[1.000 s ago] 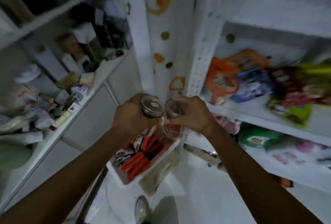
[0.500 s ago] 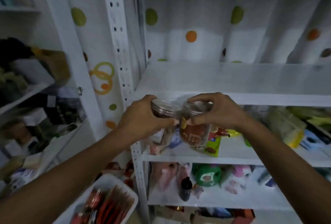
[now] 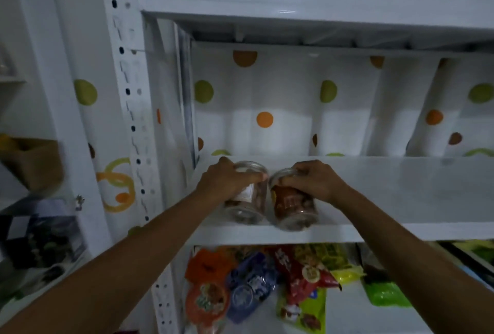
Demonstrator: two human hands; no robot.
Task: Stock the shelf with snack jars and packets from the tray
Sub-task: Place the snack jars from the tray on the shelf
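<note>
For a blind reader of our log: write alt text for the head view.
The left hand grips a white-labelled jar and the right hand a brown-labelled jar, side by side at the front edge of a white shelf. Colourful snack packets lie one level below.

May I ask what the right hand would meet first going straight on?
Probably the spotted backing sheet; the shelf board ahead of the right hand and its jar looks bare, though depth is unclear.

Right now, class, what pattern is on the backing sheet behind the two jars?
Backing sheet: white with green, orange and brown dots; head view.
</note>
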